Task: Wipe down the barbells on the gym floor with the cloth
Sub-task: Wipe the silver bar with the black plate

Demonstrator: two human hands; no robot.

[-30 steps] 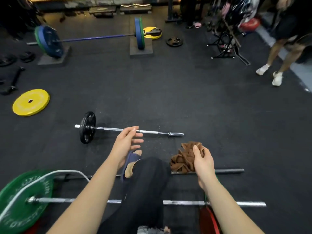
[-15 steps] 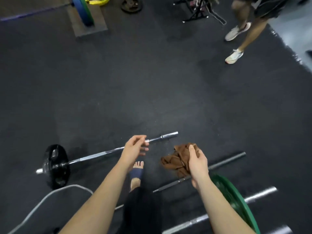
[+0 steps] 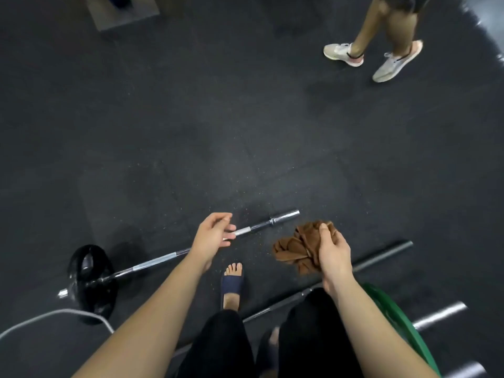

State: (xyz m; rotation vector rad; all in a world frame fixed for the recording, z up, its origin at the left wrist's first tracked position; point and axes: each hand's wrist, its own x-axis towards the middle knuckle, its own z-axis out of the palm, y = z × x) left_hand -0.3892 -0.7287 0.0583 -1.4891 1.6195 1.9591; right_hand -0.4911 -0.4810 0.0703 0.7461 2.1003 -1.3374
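Observation:
A chrome barbell [image 3: 161, 260] lies slanted on the dark rubber floor, with a black plate [image 3: 91, 279] on its left end and a bare sleeve at its right end. My left hand [image 3: 214, 236] hovers over its shaft with loosely bent fingers and holds nothing. My right hand [image 3: 332, 251] grips a bunched brown cloth [image 3: 296, 248] in the air, to the right of that bar. A thin dark bar [image 3: 381, 259] runs behind my right hand. A third barbell with a green plate [image 3: 401, 320] and a chrome sleeve [image 3: 439, 313] sits at the lower right.
Another person's legs in light sneakers [image 3: 392, 65] stand at the upper right. A grey block [image 3: 122, 10] sits at the top left. A grey cable [image 3: 54, 316] curves across the floor at the lower left. My sandalled foot [image 3: 231, 285] rests between the bars.
The view has tilted down and turned right, so the far barbell and yellow plates left the frame. Both hands keep their pose, the cloth still held. The other person has stepped closer.

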